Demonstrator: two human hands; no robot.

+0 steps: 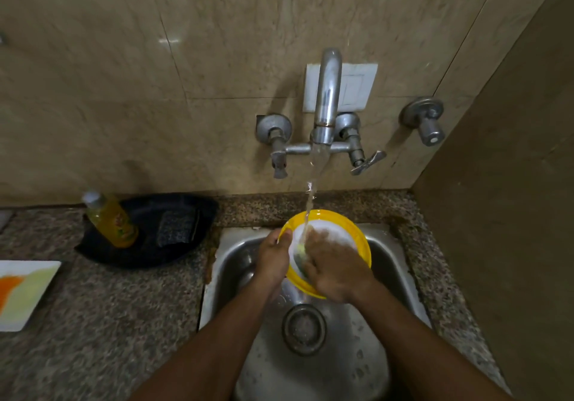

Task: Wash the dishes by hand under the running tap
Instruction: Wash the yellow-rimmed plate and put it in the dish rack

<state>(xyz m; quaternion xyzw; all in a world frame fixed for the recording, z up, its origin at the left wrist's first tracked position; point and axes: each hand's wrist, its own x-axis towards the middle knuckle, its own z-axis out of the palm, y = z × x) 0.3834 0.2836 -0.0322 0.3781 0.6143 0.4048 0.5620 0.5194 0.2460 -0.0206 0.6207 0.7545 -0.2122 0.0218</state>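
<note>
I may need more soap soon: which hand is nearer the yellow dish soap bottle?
Left. The left hand grips the yellow-rimmed plate's left edge, on the side toward the dish soap bottle. The right hand rubs the plate's face, farther right.

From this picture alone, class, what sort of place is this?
Most likely a home kitchen's washing-up corner: a steel sink set in a granite counter, a wall tap running onto a yellow-rimmed plate, and a dish-soap bottle.

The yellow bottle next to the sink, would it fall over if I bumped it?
Probably. The yellow bottle is tall and narrow, and already leaning in the black tray, so a nudge could tip it. It looks rounded, so it might then roll. Being near the sink, it may also be slippery.
</note>
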